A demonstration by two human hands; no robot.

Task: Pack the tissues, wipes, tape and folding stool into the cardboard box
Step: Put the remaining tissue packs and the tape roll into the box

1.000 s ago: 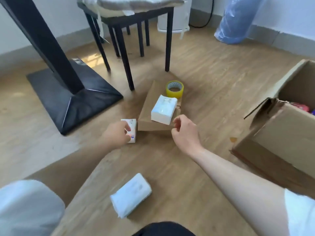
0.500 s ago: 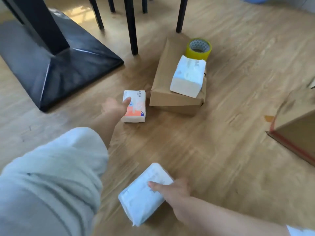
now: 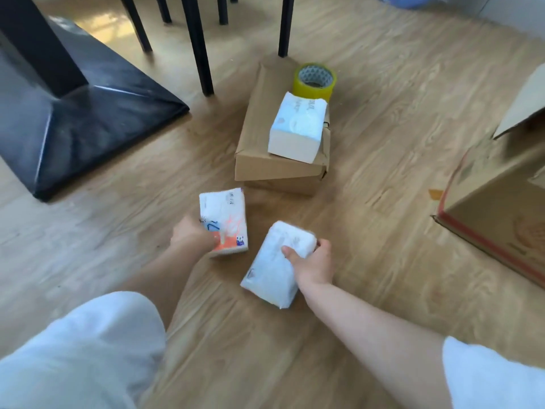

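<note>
Gathering is the step in hand: seen from my head, my left hand [image 3: 191, 239] has its fingers curled round the near end of the white tissue pack with orange and blue print [image 3: 225, 221], and my right hand [image 3: 311, 262] clamps thumb over fingers on the soft white plastic-wrapped pack [image 3: 277, 267], both low over the wood floor [image 3: 383, 98]. Next, I judge, both packs must swing right into the open brown cardboard box [image 3: 498, 219]; the blue-white tissue brick [image 3: 298, 125] sits on the flat brown carton [image 3: 262, 137], touching the yellow tape roll [image 3: 315, 79].
</note>
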